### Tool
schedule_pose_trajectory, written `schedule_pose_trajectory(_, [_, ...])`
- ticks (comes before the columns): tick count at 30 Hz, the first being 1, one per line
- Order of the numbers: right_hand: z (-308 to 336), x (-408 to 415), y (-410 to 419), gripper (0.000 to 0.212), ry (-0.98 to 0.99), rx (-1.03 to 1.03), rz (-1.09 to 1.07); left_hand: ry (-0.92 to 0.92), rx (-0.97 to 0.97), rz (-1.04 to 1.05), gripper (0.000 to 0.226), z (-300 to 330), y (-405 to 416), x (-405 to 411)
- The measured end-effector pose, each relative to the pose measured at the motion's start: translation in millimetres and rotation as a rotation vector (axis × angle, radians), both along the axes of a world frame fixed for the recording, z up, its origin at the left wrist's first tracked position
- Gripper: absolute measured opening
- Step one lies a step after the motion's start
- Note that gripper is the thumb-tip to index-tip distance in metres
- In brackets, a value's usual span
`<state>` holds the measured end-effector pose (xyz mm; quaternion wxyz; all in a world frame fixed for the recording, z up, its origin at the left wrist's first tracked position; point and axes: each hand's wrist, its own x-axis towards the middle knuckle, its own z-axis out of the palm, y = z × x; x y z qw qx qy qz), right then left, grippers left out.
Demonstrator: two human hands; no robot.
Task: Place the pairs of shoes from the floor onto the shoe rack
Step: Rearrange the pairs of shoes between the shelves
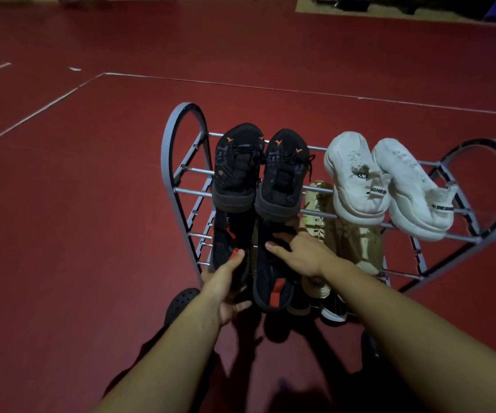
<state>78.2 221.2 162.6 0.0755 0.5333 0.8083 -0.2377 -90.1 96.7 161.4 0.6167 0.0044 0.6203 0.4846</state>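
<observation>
Now seating black-and-red pair (270,272) on rack's (181,174) middle tier, near-left, left hand (225,287) gripping left shoe's (225,248) heel, right hand (300,254) curled round the other's collar; next, probably levelling, then letting go.

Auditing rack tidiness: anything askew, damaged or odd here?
Mostly tidy. The left white sneaker on the top tier has a scuffed, peeling patch on its upper. The black pair beside it sits straight.
</observation>
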Motion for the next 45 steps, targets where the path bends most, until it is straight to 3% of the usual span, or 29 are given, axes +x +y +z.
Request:
schedule_pose_trajectory(5, [-8, -2, -4, 0.108, 0.044, -0.001, 0.031, -0.151, -0.017, -0.055, 0.046, -9, -10, 20])
schedule_pose_trajectory(8, [-13, -1, -8, 0.099, 0.034, 0.029, 0.060, -0.296, 0.034, -0.086, 0.055, -12, -10, 24])
schedule_pose_trajectory(11, [-9, -2, -14, 0.088, 0.047, 0.037, 0.025, -0.322, 0.054, -0.081, 0.058, -13, -10, 24])
schedule_pose_trajectory(14, [-3, -1, -41, 0.077, 0.179, 0.071, -0.118, -0.313, 0.055, -0.090, 0.061, -13, -11, 24])
schedule_pose_trajectory(17, [6, 3, -83, 0.076, 0.402, 0.080, -0.391, -0.306, 0.063, -0.098, 0.060, -11, -11, 24])
schedule_pose_trajectory(19, [6, 2, -102, 0.084, 0.612, -0.099, -0.697, -0.300, 0.067, -0.099, 0.061, -11, -12, 24])
schedule_pose_trajectory(21, [2, -2, -112, 0.095, 0.841, -0.444, -0.967, -0.297, 0.071, -0.100, 0.068, -15, -13, 24])
schedule_pose_trajectory(23, [-7, -7, -116, 0.090, 0.904, -0.733, -1.039, -0.300, 0.066, -0.095, 0.075, -17, -13, 23])
schedule_pose_trajectory(25, [-16, -12, -117, 0.079, 0.924, -0.821, -1.068, -0.300, 0.049, -0.057, 0.080, -19, -13, 20])
schedule_pose_trajectory(29, [-23, -24, -120, 0.045, 1.015, -0.731, -1.118, -0.263, 0.067, -0.016, 0.081, -19, -15, 15])
schedule_pose_trajectory(33, [-20, -25, -125, 0.039, 1.176, -0.713, -1.121, -0.053, 0.039, 0.133, 0.065, -24, -13, 11])
schedule_pose_trajectory(36, [-20, -29, -130, 0.032, 1.245, -0.601, -1.146, 0.030, 0.053, 0.284, 0.068, -27, -9, 10])
schedule_pose_trajectory(41, [-25, -39, -114, 0.065, 1.349, -0.468, -1.262, 0.059, 0.122, 0.294, 0.060, -21, 1, 7])
schedule_pose_trajectory(45, [-24, -44, -87, 0.072, 1.405, -0.427, -1.283, 0.086, 0.172, 0.287, 0.041, -16, 18, -4])
